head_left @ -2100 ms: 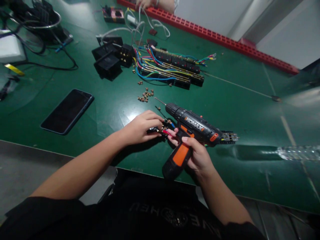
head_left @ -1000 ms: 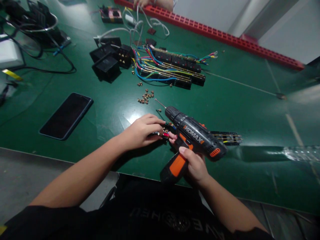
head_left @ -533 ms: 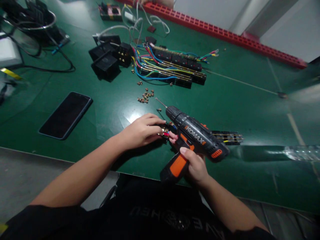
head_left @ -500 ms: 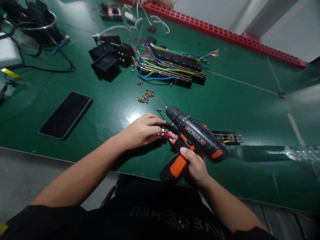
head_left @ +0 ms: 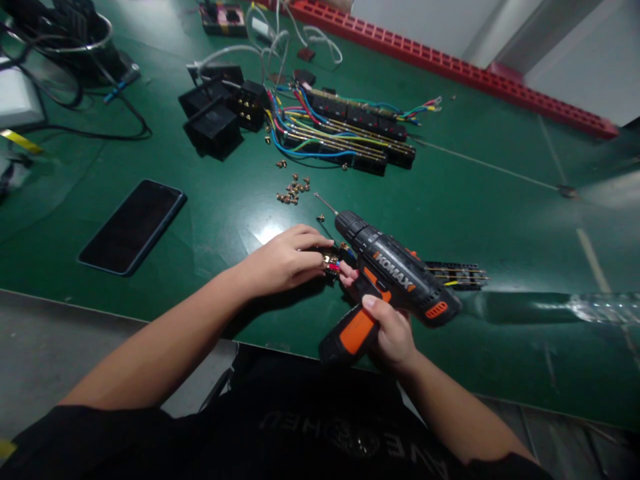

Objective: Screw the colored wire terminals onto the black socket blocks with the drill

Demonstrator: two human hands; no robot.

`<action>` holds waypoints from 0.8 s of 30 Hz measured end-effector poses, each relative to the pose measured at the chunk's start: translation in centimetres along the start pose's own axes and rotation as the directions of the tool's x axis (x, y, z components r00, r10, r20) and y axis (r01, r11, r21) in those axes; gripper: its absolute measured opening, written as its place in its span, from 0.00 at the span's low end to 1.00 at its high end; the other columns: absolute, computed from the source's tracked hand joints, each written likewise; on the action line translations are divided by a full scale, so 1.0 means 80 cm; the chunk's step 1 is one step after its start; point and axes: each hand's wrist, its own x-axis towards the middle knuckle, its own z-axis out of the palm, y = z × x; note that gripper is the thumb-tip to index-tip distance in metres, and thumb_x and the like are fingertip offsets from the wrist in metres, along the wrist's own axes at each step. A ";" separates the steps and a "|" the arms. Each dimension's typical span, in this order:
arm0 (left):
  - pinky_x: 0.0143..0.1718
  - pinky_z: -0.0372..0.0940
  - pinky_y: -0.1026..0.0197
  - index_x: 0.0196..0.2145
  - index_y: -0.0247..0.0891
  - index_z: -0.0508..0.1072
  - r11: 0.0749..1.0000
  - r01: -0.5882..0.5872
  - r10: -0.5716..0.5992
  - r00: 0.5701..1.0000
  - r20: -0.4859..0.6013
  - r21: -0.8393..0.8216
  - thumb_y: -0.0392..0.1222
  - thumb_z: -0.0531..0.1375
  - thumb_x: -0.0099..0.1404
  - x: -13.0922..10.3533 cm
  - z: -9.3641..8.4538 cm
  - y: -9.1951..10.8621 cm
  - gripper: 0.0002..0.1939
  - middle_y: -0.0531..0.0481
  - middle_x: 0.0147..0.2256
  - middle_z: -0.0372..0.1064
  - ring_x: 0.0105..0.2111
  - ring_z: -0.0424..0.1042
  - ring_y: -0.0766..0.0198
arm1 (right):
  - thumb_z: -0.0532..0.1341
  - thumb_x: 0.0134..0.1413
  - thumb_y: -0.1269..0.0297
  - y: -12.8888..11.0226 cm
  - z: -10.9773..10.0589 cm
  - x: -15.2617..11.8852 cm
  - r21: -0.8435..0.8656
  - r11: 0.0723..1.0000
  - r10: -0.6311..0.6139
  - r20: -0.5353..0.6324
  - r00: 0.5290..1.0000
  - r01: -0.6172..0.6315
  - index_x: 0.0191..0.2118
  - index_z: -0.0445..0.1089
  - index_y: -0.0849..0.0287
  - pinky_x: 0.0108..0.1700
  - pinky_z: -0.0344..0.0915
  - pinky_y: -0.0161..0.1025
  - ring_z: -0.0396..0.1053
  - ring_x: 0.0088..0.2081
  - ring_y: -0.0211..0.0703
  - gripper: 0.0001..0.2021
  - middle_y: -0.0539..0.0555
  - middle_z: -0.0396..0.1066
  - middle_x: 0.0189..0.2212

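In mid-frame the right hand (head_left: 397, 340) has its grip wrapped round the drill (head_left: 356, 328), the left hand (head_left: 280, 264) touches a partly hidden terminal strip (head_left: 332, 266) — closure unclear — with wires at it, while loose screws (head_left: 291, 199) lie unfitted above.

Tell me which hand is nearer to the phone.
Left. The left hand is at the wired block, right of the phone; the right hand, gripping the drill, is farther right.
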 end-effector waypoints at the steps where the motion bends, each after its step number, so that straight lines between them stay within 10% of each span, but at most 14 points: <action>1: 0.50 0.75 0.48 0.35 0.37 0.77 1.000 0.005 -0.005 1.000 0.008 -0.001 0.40 0.62 0.73 0.000 -0.001 0.001 0.08 0.39 0.51 0.78 0.50 0.75 0.54 | 0.64 0.61 0.55 0.000 -0.001 0.000 -0.001 1.000 0.003 0.002 1.000 -0.003 0.54 0.78 0.52 0.72 0.63 0.51 0.70 0.64 0.51 0.18 0.53 0.80 0.49; 24: 0.52 0.70 0.51 0.34 0.38 0.77 0.992 0.110 -0.112 0.994 -0.020 -0.061 0.44 0.63 0.72 0.001 0.013 0.010 0.09 0.40 0.51 0.76 0.48 0.74 0.55 | 0.71 0.48 0.61 -0.028 0.005 0.015 0.228 0.974 0.014 -0.075 0.997 0.003 0.54 0.77 0.55 0.69 0.65 0.62 0.75 0.58 0.58 0.24 0.55 0.80 0.48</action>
